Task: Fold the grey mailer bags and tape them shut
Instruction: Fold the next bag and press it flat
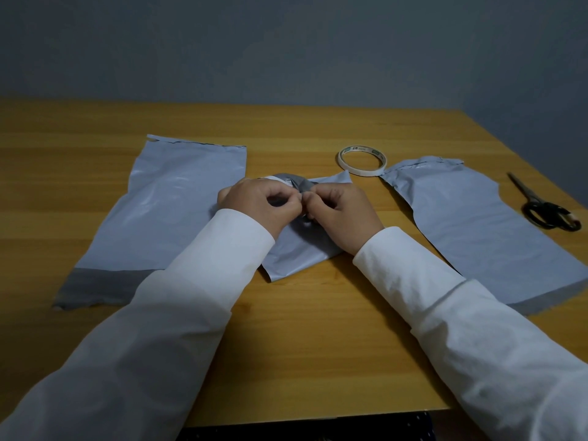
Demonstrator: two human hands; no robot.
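Note:
A small folded grey mailer bag (297, 254) lies in the middle of the wooden table. My left hand (261, 202) and my right hand (342, 211) meet over its far end, fingertips pinched together on a crumpled dark grey flap of the bag. A large flat grey mailer bag (165, 211) lies to the left, its dark strip toward me. Another flat grey mailer bag (477, 224) lies to the right. A roll of white tape (362, 161) sits flat behind my hands, touching the right bag's far corner.
Black-handled scissors (541, 206) lie at the far right near the table's right edge (541, 160). The table's front edge (318, 415) runs under my white sleeves. A grey wall stands behind the table.

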